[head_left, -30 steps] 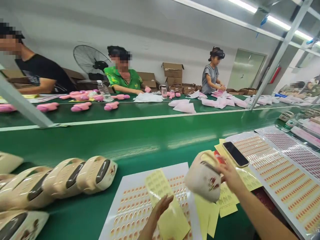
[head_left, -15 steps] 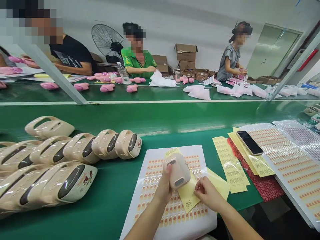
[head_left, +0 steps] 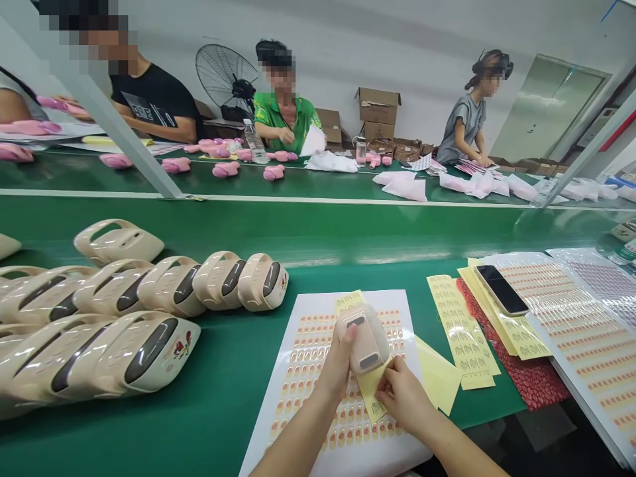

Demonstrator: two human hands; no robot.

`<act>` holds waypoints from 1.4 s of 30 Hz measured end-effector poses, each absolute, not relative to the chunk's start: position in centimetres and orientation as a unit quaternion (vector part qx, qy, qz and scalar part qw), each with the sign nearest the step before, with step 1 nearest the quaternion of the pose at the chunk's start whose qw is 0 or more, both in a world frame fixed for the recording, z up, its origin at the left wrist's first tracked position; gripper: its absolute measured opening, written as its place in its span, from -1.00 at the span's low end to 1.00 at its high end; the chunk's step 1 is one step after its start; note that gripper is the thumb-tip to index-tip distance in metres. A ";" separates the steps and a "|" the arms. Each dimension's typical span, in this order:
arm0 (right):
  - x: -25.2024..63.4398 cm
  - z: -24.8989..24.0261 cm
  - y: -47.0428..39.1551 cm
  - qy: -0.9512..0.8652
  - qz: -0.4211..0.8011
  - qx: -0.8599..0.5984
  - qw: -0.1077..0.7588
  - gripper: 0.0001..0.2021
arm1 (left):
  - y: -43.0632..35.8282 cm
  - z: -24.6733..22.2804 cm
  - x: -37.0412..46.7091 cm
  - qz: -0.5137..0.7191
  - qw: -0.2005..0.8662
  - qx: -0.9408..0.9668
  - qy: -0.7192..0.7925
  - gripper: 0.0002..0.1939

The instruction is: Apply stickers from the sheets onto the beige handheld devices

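My left hand [head_left: 338, 363] is wrapped round a cream plastic device [head_left: 365, 339], its underside with two grey oval pads turned up. My right hand [head_left: 401, 392] is closed in a pinch at the device's lower right, over a yellow label sheet [head_left: 370, 396]; whatever its fingertips hold is too small to make out. Beneath both hands lies a white sheet with rows of orange oval stickers [head_left: 293, 387]. Another yellow sheet [head_left: 440, 376] sticks out on the right, partly under the white one.
Rows of cream handled devices [head_left: 163, 351] stand at left. Yellow label strips [head_left: 460, 331], a phone [head_left: 501, 289], red bubble wrap [head_left: 529, 377] and sticker sheets [head_left: 591, 331] lie at right. Across the green belt [head_left: 348, 228], several people work beside pink items [head_left: 226, 169].
The view has shifted, moving most things slightly right. My right hand has come closer to the device's lower edge, and the device is turned a little.
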State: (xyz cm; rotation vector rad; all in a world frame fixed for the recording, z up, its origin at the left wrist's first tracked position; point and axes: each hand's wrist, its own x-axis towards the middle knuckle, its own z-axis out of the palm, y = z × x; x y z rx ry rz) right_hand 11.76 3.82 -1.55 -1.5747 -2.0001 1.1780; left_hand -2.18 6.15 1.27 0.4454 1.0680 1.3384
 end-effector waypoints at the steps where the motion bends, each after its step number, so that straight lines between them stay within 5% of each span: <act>1: 12.0 -1.5 3.9 -0.700 0.432 -0.543 0.172 -0.85 | 6.1 1.3 -2.1 0.586 0.633 0.197 0.466 -0.36; 7: 14.7 0.9 4.4 -0.651 0.629 -0.402 0.140 -0.85 | 6.2 1.2 -1.9 0.592 0.617 0.212 0.473 -0.40; 10: 15.6 3.6 5.2 -0.617 0.682 -0.337 0.199 -0.76 | 6.3 1.2 -1.9 0.586 0.614 0.226 0.478 -0.36; 15: 14.2 7.3 7.7 -0.623 0.588 -0.411 0.312 -0.75 | 6.5 1.0 -1.9 0.582 0.600 0.267 0.480 -0.34; 33: 11.4 8.2 9.8 -0.670 0.468 -0.517 0.255 -0.89 | 7.1 0.3 -1.8 0.589 0.595 0.303 0.456 -0.31; 42: 10.9 6.5 9.0 -0.666 0.415 -0.499 0.369 -0.87 | 7.0 0.9 -1.6 0.594 0.607 0.269 0.455 -0.30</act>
